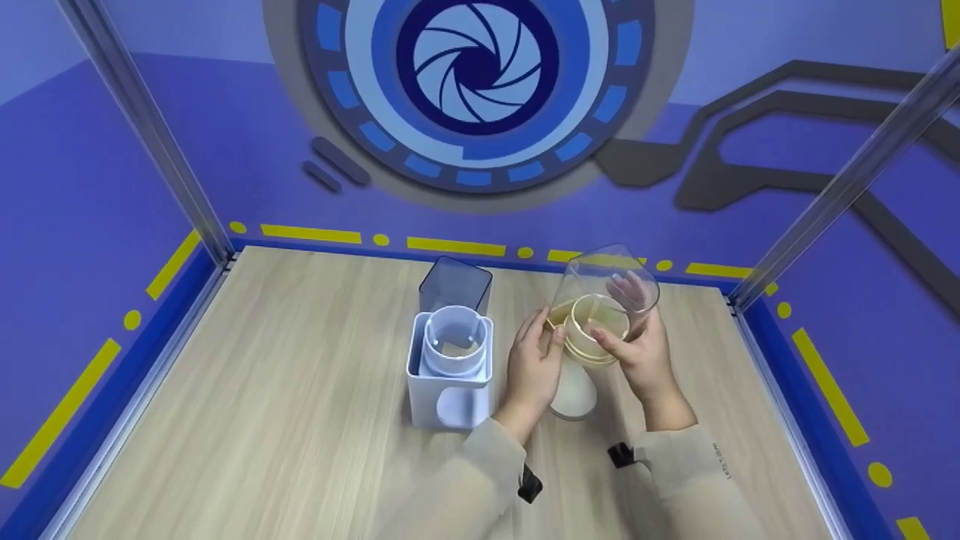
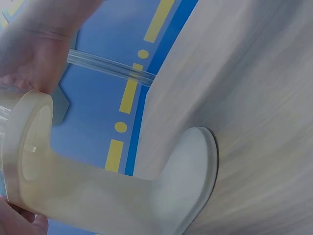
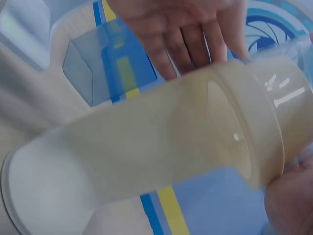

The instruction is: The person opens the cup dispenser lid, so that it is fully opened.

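Observation:
Both hands hold a cream container (image 1: 592, 358) with a round collar, a clear angular upper part (image 1: 611, 262) and a rounded pale foot (image 1: 574, 397) at its lower end. My left hand (image 1: 534, 367) grips the left side, thumb by the collar and fingers at the clear part's corner. On the other side, my right hand (image 1: 645, 360) has its thumb over the collar and its fingers behind the clear wall. In the left wrist view the cream body (image 2: 98, 191) runs from collar to foot. The right wrist view shows the collar (image 3: 254, 127) between both hands.
Left of the hands stands a white square box (image 1: 431, 405) with a white ring (image 1: 455, 364) in its top. A smoky see-through angular piece (image 1: 455, 283) is at its back. Metal posts (image 1: 847, 180) and blue walls border the wooden table (image 1: 262, 375).

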Action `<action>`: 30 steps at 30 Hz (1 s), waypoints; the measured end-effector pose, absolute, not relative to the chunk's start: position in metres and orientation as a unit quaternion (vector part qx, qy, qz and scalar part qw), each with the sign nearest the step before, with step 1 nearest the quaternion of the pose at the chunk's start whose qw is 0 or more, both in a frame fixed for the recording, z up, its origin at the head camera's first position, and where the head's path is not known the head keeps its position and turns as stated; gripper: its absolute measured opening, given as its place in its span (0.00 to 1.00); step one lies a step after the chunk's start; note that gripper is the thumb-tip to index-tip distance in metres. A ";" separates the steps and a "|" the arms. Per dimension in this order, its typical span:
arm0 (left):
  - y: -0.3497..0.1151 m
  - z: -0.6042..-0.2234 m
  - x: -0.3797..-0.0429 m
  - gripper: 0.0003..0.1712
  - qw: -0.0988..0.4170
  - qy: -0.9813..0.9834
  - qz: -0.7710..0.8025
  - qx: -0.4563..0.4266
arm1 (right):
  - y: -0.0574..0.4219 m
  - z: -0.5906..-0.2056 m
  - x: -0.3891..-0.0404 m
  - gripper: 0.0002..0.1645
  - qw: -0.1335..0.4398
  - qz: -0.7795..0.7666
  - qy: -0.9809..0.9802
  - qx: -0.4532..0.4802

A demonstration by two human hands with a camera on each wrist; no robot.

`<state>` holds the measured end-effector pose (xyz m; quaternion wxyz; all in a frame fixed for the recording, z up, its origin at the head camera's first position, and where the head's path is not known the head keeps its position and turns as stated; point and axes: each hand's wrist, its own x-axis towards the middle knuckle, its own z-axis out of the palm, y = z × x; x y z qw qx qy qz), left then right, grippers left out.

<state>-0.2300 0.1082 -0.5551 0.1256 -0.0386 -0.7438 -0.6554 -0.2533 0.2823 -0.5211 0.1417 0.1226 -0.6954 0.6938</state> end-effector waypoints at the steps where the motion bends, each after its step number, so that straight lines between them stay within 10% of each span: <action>1: 0.109 -0.555 -0.229 0.29 0.128 -0.743 -0.656 -0.040 | 0.286 -0.521 -0.254 0.61 0.137 0.693 -0.695 0.131; 15: 0.113 -0.562 -0.223 0.26 0.159 -0.721 -0.671 -0.066 | 0.315 -0.526 -0.258 0.61 0.079 0.701 -0.676 0.214; 30: 0.105 -0.564 -0.223 0.31 0.104 -0.743 -0.657 -0.071 | 0.268 -0.514 -0.239 0.65 0.249 0.690 -0.674 0.085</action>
